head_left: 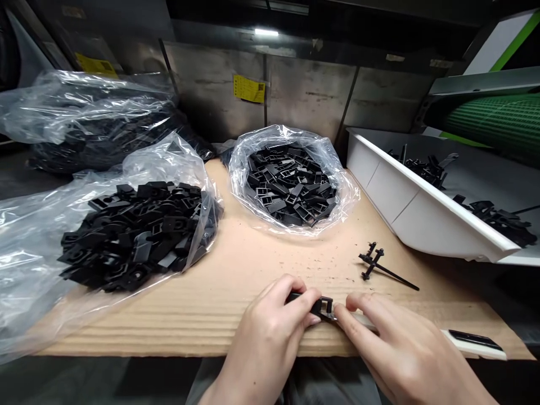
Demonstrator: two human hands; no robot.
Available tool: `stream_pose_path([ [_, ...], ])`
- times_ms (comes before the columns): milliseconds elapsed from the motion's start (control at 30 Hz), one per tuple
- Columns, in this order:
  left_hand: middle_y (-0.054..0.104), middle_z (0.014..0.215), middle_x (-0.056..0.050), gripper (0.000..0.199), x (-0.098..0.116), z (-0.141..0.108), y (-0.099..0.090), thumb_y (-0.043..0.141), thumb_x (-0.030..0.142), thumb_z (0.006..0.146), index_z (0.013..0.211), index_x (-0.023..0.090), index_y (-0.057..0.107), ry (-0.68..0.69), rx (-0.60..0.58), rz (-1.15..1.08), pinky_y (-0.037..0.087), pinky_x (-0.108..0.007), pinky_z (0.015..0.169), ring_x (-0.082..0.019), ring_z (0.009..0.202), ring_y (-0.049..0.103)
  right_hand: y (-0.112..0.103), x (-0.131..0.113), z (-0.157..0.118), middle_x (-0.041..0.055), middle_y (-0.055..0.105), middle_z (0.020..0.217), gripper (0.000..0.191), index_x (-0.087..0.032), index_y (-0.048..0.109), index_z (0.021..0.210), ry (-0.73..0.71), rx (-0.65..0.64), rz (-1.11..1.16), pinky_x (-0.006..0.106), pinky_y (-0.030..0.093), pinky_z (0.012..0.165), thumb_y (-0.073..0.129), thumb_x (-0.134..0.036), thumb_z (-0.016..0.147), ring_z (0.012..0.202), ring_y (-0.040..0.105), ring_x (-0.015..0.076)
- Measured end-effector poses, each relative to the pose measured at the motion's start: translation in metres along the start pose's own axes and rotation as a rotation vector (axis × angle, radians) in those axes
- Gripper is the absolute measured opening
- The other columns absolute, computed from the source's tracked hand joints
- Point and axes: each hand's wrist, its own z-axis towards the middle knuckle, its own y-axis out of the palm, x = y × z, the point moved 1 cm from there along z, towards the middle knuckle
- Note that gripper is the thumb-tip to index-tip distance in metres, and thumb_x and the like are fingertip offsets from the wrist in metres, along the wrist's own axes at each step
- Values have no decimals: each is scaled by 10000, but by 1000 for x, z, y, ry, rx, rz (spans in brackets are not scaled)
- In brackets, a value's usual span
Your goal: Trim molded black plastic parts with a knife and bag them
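Near the front edge of the cardboard, my left hand pinches a small black plastic part with a square opening at its right end. My right hand is closed around a white and black utility knife, whose handle sticks out to the right under the palm. The knife's metal tip meets the right end of the part; whether it cuts into it I cannot tell. Just beyond my right hand lies a black cross-shaped sprue piece with a long thin stem.
A clear bag spills black parts on the left. Another open bag of black parts stands at the back middle. On the right is a white bin with black scraps. Cardboard covers the worktop.
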Motion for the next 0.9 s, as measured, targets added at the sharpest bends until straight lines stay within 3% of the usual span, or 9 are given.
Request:
stream_pose_path([
  [200,578,827,-55,248,2,3,1,471,15,766,925,151,604,-12,0,33,483,-255,635,-182,757,575,7,-7,-3,142,650,774,312,-60,606,941,32,67,-59,262,484,504,313,-55,832,685,626,206],
  [333,576,842,-59,268,2,4,3,438,9,777,945,145,597,1,-4,23,493,-239,641,-176,775,570,5,-10,6,122,632,766,307,-88,601,906,41,-81,-107,264,472,457,345,-33,746,649,609,208],
  [467,567,858,-60,268,1,1,2,435,19,786,958,153,591,-8,-4,-21,487,-232,651,-174,794,565,-2,0,12,42,584,689,240,-181,586,778,120,-253,27,251,452,414,409,-43,692,563,572,174],
  [600,587,872,-10,266,2,-2,-4,491,30,778,949,214,579,-79,52,-156,455,-198,707,-148,822,574,-12,13,1,17,631,788,184,-229,586,884,319,-93,375,171,507,570,426,-160,821,709,626,132],
  [700,608,854,32,263,4,-2,-8,550,34,750,903,245,587,-102,107,-300,450,-131,695,-112,794,591,-8,11,-6,-21,666,820,127,-254,597,905,550,-12,670,92,501,631,524,-263,802,776,649,105],
  [800,628,827,42,287,6,-2,-8,561,24,730,895,256,603,-78,103,-360,469,-123,674,-110,757,609,4,-2,-2,-20,652,719,112,-223,615,807,709,-20,883,118,508,589,524,-288,795,662,647,108],
  [900,656,889,35,311,3,-4,-10,610,75,719,964,267,601,-116,113,-360,484,-128,685,-124,800,621,11,-14,6,-22,619,637,130,-218,611,723,729,47,886,127,487,510,511,-258,796,597,625,109],
])
